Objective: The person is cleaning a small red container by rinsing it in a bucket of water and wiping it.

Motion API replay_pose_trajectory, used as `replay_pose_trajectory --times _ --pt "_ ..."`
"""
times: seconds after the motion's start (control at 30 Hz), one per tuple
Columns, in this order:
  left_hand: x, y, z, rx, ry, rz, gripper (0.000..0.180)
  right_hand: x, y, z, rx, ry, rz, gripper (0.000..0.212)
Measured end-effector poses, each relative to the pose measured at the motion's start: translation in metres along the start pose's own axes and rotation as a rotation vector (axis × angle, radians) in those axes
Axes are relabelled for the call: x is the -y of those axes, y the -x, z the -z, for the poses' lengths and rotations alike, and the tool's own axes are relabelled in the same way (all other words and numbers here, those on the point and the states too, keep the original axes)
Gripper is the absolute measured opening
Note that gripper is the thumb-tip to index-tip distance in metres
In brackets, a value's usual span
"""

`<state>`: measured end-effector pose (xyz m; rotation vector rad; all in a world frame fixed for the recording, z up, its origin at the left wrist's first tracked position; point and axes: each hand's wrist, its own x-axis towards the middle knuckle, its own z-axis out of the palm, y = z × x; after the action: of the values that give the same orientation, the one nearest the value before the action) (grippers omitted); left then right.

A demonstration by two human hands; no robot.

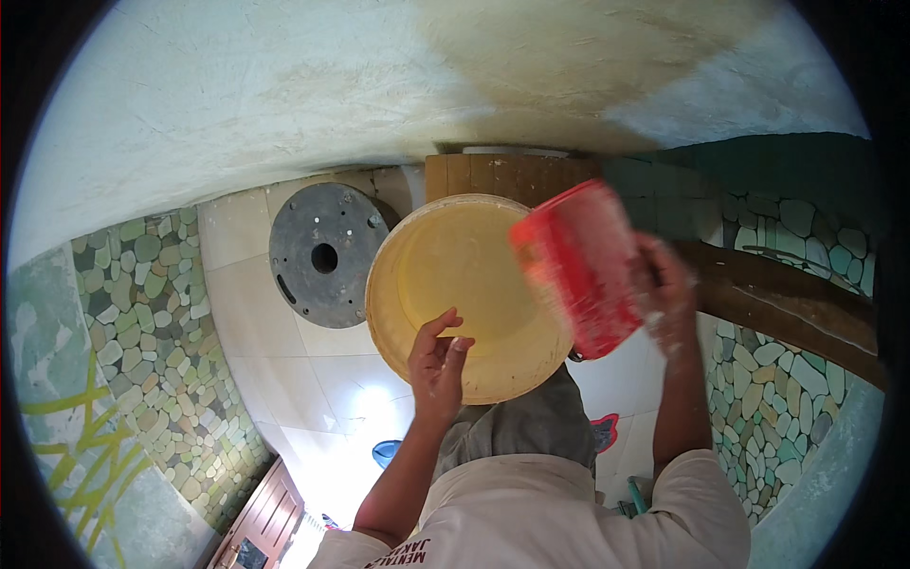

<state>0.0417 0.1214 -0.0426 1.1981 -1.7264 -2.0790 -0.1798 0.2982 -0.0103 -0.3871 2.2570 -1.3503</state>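
A round yellowish tub (391, 251) stands in front of my legs, its inside pale and its rim smeared. Over its near left rim is my left hand (438, 368), fingers bent and thumb apart, with nothing visible between them. On the other side, my right hand (666, 284) grips the side of a red plastic container (597, 270). This container is box-shaped, coated with whitish residue and tilted above the tub's right rim. Its motion blurs it a little. Pale smears mark both hands. Part of the tub's right side is hidden behind the container.
A dark grey round disc-topped object (327, 248) with a centre hole stands left of the tub. Behind the tub is a wooden piece (512, 175) by the plastered wall (313, 95). A curved brown beam (787, 299) extends at right. Blue (386, 452) and red (605, 431) objects lie near my legs.
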Motion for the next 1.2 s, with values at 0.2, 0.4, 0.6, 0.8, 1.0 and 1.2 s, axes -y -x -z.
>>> replay_pose_trajectory --times 0.2,0.4,0.6,0.8,1.0,1.2 --pt "0.001 0.005 0.027 -0.056 -0.009 -0.036 0.026 -0.022 -0.044 0.062 -0.224 0.069 0.092 0.025" --pt "0.005 0.019 0.041 -0.143 -0.391 -0.341 0.017 -0.110 -0.133 0.014 -0.103 0.721 0.377 0.032" --pt "0.026 0.030 0.053 -0.100 -0.647 -0.390 0.019 -0.186 -0.197 -0.072 0.120 0.828 0.303 0.029" --pt "0.032 0.024 0.039 0.007 -0.956 -0.428 0.017 -0.196 -0.214 -0.120 0.258 0.825 0.208 0.027" --pt "0.041 0.018 0.029 -0.049 -1.059 -0.428 0.019 -0.241 -0.219 -0.129 0.220 0.767 0.228 0.033" --pt "0.042 0.016 0.023 -0.072 -1.102 -0.431 0.017 -0.237 -0.210 -0.126 0.243 0.797 0.103 0.039"
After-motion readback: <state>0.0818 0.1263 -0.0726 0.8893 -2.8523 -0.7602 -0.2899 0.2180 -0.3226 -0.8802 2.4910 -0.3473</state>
